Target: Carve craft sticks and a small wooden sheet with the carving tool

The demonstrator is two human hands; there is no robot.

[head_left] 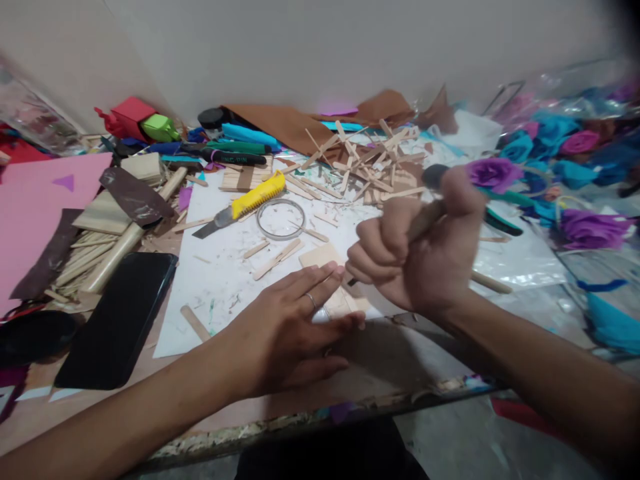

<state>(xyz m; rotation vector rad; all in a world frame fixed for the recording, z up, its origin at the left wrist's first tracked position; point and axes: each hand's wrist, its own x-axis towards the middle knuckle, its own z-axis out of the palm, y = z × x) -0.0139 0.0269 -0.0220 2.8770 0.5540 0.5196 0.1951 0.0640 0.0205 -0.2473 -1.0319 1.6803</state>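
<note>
My left hand (293, 327) lies flat with fingers stretched out, pressing on a small panel of glued wooden sticks (327, 267) on the white sheet (220, 267). My right hand (420, 257) is a fist wrapped round a wooden-handled tool (430, 217) held upright, its tip down at the panel's right edge; the tip itself is hidden by my fingers. Loose wooden sticks (277, 259) lie just beyond my left fingers.
A yellow utility knife (245, 205) and a tape ring (281, 219) lie behind the panel. A pile of wooden sticks (373, 163) sits at the back. A black phone (120, 317) lies left, paper flowers (560, 167) right, coloured foam sheets (45, 200) far left.
</note>
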